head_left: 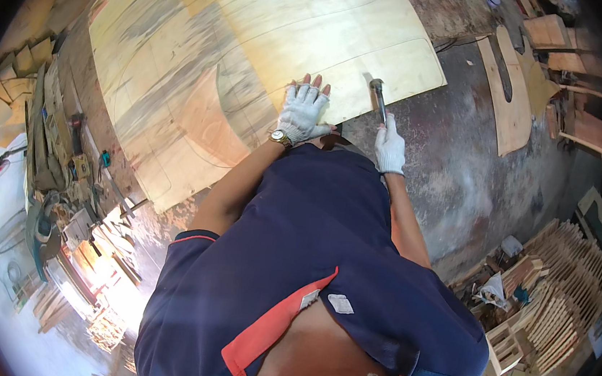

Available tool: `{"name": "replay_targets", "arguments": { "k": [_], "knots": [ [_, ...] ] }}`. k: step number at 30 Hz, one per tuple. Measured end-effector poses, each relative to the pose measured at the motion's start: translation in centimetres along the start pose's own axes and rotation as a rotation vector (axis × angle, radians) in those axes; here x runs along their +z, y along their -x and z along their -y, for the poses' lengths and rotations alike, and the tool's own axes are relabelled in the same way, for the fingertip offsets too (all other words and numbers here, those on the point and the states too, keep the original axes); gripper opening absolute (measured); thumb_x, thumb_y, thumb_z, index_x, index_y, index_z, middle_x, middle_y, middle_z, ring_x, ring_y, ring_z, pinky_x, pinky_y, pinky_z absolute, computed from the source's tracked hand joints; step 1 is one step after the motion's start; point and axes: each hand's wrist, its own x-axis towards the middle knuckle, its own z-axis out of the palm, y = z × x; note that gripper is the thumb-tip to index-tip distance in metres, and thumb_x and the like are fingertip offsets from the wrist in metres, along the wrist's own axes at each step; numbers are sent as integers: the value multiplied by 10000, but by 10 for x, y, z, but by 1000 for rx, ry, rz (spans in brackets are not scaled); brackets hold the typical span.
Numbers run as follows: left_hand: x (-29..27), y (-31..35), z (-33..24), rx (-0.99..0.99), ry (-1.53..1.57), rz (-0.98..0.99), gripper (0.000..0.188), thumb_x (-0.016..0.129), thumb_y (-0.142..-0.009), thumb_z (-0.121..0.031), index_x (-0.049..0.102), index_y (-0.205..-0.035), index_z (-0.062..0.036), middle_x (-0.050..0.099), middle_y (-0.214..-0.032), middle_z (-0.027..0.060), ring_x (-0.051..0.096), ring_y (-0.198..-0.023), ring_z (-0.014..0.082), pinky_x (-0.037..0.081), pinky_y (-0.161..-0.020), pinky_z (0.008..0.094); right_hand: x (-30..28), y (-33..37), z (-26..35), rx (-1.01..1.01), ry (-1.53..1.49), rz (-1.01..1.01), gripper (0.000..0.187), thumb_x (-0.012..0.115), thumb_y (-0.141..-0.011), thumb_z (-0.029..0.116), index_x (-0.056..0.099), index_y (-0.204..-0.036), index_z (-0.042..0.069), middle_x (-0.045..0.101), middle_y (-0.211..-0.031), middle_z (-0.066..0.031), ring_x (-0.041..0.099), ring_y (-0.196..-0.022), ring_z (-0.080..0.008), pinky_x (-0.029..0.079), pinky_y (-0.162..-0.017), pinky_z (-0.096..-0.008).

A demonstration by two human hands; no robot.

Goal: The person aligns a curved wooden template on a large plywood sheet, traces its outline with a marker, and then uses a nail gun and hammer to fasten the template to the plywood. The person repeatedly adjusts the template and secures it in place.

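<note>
A large pale plywood sheet point(309, 29) with curved pencil lines lies in front of me. My left hand point(303, 110), in a white fingerless glove with a watch at the wrist, rests flat on its near edge, fingers spread. In my right hand point(390, 147), also gloved in white, is a hammer point(379, 101), gripped by the handle. Its dark head is over the sheet's near right part; whether it touches the wood I cannot tell. A curved, reddish-brown wooden piece point(210, 117) lies on the sheet to the left of my left hand.
Cut curved wooden pieces point(507, 99) lie to the right. Stacked wooden slats point(560, 285) stand at the lower right. Along the left side are tools and a saw-like metal strip point(104, 162), with more cut wood pieces point(9, 91) beyond. Bright light falls at the lower left.
</note>
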Motion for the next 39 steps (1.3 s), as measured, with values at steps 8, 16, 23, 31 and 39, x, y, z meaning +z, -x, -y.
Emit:
{"name": "replay_targets", "arguments": {
  "k": [8,16,23,31,39],
  "knots": [
    [-12,12,8,-161,376,-49,851,669,-868,-599,470,-1497,-61,421,-1589,212,368,-1483,402,253,-1232,544,32,-25,-35,-281,-279,-94,421,538,-1046,322,629,-1319,15,699,-1182,-276,677,-1117,-444,523,-943,-484],
    [-22,125,-6,-1338,-37,-441,929,828,-736,-481,447,-1460,-41,420,-1520,252,317,-1488,395,205,-1237,562,25,-66,-9,-548,-176,116,445,558,-1027,277,622,-1290,-76,705,-1081,-324,710,-1000,-423,537,-878,-444],
    [-4,175,1,-1325,73,-484,921,861,-675,-425,483,-1436,-69,562,-1376,181,463,-1378,357,229,-1215,588,24,-54,49,-749,-109,345,476,560,-1006,256,585,-1352,-71,718,-1039,-296,712,-942,-403,544,-853,-438],
    [-92,265,169,-876,-34,-501,663,834,-727,-341,575,-1288,-99,642,-1299,126,568,-1271,308,359,-1127,544,76,30,114,-845,-153,444,376,566,-1003,242,618,-1274,-12,712,-1040,-261,699,-971,-420,534,-875,-437],
    [-44,335,248,-1049,-256,-463,477,664,-868,-402,599,-1247,-120,626,-1281,123,523,-1294,334,360,-1074,520,140,138,223,-876,12,385,332,606,-1003,271,652,-1197,6,688,-885,-203,673,-814,-369,501,-750,-432]
  ]
}}
